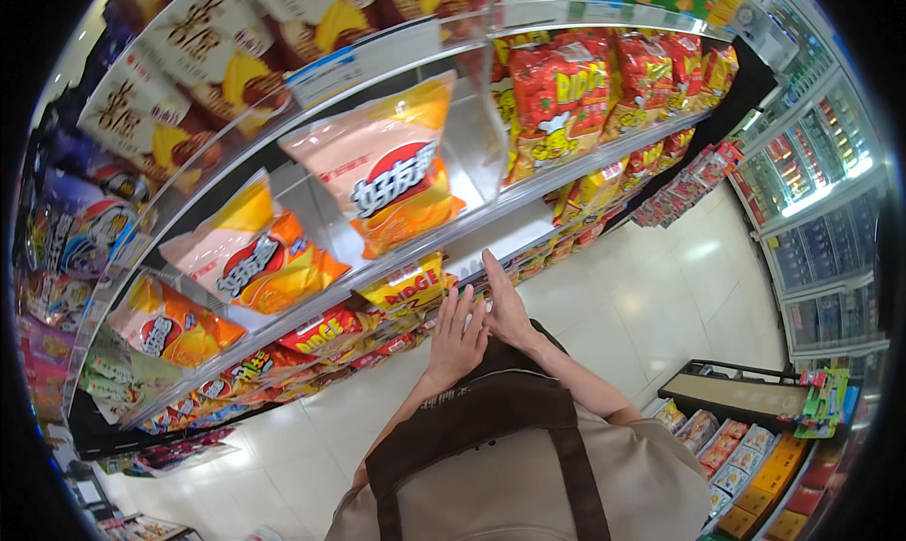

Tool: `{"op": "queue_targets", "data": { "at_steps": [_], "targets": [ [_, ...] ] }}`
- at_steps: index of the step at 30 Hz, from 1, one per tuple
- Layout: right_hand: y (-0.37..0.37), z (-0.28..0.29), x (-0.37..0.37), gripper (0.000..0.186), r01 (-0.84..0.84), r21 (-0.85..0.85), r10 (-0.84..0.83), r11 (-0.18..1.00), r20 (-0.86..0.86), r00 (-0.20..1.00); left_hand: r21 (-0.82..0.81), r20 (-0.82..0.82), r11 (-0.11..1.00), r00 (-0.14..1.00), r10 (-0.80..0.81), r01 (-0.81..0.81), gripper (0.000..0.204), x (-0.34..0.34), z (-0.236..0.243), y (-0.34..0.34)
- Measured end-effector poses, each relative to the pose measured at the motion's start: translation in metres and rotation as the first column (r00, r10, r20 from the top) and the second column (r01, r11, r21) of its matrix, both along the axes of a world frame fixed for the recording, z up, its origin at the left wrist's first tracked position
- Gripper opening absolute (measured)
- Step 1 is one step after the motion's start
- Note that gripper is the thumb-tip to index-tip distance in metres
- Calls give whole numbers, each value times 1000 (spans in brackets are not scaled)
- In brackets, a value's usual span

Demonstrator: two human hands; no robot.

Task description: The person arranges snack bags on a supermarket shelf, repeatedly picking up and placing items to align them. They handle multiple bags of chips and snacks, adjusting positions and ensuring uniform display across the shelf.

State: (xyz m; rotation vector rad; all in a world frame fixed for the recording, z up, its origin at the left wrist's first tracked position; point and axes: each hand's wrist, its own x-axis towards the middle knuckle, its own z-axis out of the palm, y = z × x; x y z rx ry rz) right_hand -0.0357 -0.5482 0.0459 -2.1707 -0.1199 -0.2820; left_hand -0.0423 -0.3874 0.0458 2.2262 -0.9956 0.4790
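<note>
My left hand [458, 341] is held in front of my chest with its fingers stretched out, and nothing is in it. Close beside it, my right hand [507, 307] is also open and empty, its fingers pointing at the shelf. The fingertips of the left hand meet or overlap the right palm; whether they touch I cannot tell. Nearest to the hands is a yellow snack bag [408, 284] on a lower shelf. Above it stands a pink-and-orange snack bag [392, 168] behind a clear shelf guard. A similar pink-and-orange bag [260, 258] leans further left.
Red snack bags [566, 92] fill the shelf's right part. Brown-and-white packages [212, 55] line the upper shelf. To the right are glass-fronted coolers [816, 177] and a low display [746, 395] of boxed goods. Pale floor tiles [651, 295] run between.
</note>
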Motion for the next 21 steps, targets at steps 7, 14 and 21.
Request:
{"op": "queue_targets", "data": {
  "at_steps": [7, 14, 21],
  "targets": [
    [-57, 4, 0, 77, 149, 86, -153, 985, 31, 988, -25, -140, 1000, 990, -3, 0, 62, 3, 4, -43],
    [-154, 24, 9, 53, 255, 161, -286, 953, 208, 936, -70, -288, 998, 957, -25, 5, 59, 22, 10, -138],
    [-261, 10, 20, 45, 364, 206, -410, 908, 270, 871, -78, -373, 995, 927, 35, -69, 61, 46, 0, -228]
  ]
}}
